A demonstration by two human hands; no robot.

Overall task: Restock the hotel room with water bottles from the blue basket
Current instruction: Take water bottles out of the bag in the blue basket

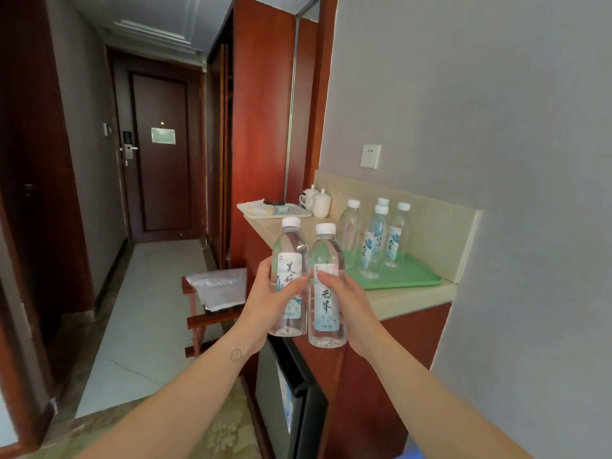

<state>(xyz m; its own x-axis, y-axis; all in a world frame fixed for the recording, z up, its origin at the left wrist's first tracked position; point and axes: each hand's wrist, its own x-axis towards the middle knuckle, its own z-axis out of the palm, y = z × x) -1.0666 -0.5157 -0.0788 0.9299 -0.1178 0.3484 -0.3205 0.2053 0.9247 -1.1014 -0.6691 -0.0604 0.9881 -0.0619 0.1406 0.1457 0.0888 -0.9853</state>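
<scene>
My left hand (265,304) grips a clear water bottle (290,246) with a white cap and a white label. My right hand (351,304) grips a second, similar bottle (326,256). I hold both upright and side by side in the air, in front of the beige counter (407,299). Behind them on the counter a green tray (402,276) carries several more water bottles (374,240) standing upright. The blue basket shows only as a blue patch (414,450) at the bottom edge.
White lidded cups (316,201) and a white tray (275,209) with small items sit at the counter's far end. A mini fridge (291,395) is under the counter. A wooden luggage rack (212,306) with a plastic bag stands left. The closed room door (160,154) ends the hallway.
</scene>
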